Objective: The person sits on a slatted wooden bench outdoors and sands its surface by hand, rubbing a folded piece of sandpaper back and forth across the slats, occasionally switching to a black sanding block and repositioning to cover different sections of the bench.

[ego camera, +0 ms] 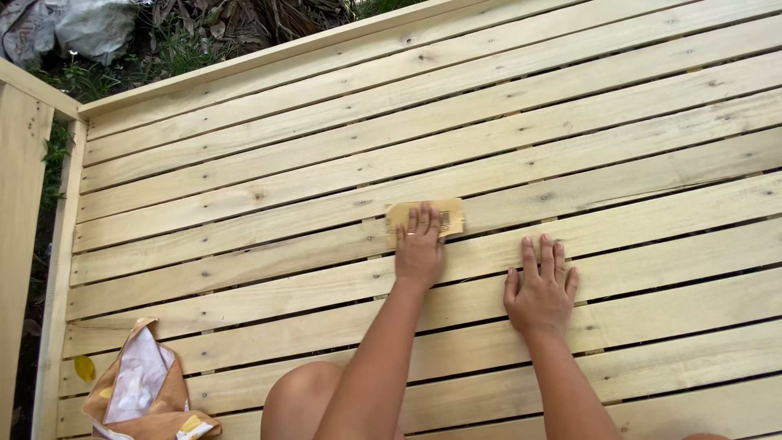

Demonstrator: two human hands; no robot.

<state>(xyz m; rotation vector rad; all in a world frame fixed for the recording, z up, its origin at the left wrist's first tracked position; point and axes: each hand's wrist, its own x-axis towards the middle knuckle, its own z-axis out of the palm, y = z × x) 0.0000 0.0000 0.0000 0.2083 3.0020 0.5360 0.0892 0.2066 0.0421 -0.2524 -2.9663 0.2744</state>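
Observation:
My left hand (pixel 419 254) lies palm down on a tan sheet of sandpaper (pixel 450 213) and presses it flat against a pale wooden slat (pixel 244 232) of a slatted panel. Its fingers cover the near half of the sheet. My right hand (pixel 542 289) rests flat on a nearer slat a little to the right, fingers spread and holding nothing. My bare knee (pixel 303 399) shows at the bottom, just left of my left forearm.
A crumpled brown and white bag (pixel 142 391) lies on the slats at the bottom left. The panel's raised frame rail (pixel 244 61) runs along the far edge, and a wooden post (pixel 20 212) stands at the left. Grass and a grey sack (pixel 90 28) lie beyond.

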